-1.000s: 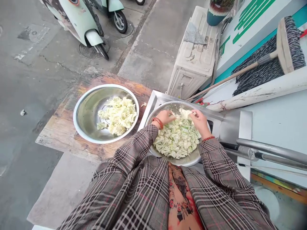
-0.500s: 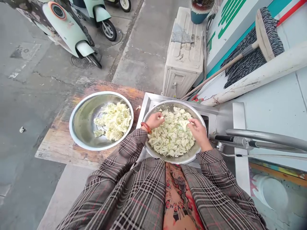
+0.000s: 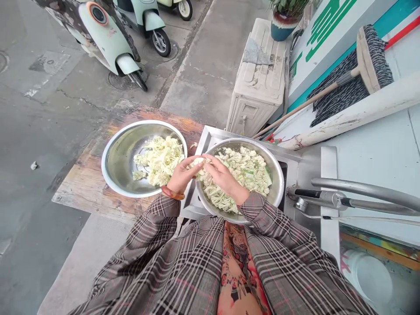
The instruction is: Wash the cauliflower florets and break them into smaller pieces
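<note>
My left hand (image 3: 184,173) and my right hand (image 3: 223,176) meet over the left rim of the right metal bowl (image 3: 278,175). Between their fingers is a pale cauliflower piece (image 3: 198,162), partly covered by the fingertips. Many small cauliflower florets (image 3: 252,168) fill the right bowl, with a few green bits among them. The left metal bowl (image 3: 120,157) holds larger cauliflower pieces (image 3: 164,157) on its right side. A red-orange bracelet is on my left wrist.
The left bowl stands on a wooden board (image 3: 82,181), the right one over a steel sink (image 3: 206,135). A faucet (image 3: 331,197) reaches in from the right. Beyond are a boxy metal unit (image 3: 259,83), a mop (image 3: 367,61) and scooters (image 3: 111,39).
Both hands have moved left from over the florets and come together at the bowl's left rim. The view has shifted slightly, and green bits show more among the florets.
</note>
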Demonstrator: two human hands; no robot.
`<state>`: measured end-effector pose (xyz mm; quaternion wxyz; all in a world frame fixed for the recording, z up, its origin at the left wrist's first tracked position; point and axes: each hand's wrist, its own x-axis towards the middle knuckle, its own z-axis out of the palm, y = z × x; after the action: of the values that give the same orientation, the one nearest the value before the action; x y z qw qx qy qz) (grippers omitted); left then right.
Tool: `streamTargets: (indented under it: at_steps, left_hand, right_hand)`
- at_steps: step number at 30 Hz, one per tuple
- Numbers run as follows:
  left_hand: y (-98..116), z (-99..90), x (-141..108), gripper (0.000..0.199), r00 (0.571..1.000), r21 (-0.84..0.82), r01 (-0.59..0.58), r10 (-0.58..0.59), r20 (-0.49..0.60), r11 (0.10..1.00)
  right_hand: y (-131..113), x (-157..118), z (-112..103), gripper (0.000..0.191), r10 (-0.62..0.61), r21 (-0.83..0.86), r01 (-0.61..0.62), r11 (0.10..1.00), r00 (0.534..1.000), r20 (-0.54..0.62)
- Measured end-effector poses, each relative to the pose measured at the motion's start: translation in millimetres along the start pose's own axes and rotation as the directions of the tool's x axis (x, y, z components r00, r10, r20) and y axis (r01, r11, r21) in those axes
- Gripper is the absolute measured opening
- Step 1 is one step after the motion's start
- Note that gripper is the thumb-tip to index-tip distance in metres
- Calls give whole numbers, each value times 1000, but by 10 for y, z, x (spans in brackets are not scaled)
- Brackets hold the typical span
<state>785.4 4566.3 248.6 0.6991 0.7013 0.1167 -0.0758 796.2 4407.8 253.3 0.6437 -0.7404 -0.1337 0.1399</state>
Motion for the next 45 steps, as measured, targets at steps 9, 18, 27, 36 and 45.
streamTargets:
  at_steps: [9,18,27,36,45]
  left_hand:
    - [-104,-1036,326,44,815,561,-117,402,-418,820]
    - [-226,503,287,25,950,405,-312,296,104,859]
    - [-331,293,459,28,913,728,-309,406,46,612]
    - [-274,320,1127,32,994,967,-108,33,103,232]
    - [-225,-40,728,33,924,934,-245,354,143,262]
  right_hand:
    - [391,520,-428,48,-40,-650,99,753,994,104]
    - [948,484,-987,53,200,-918,-31,394,978,53]
    - [758,-60,-1420,36,56,-308,-176,935,931,-360]
    - [573,-341,-1127,33,51,-345,-208,915,910,-412]
    - [512,-338,-901,37,204,6,-219,976,901,-383]
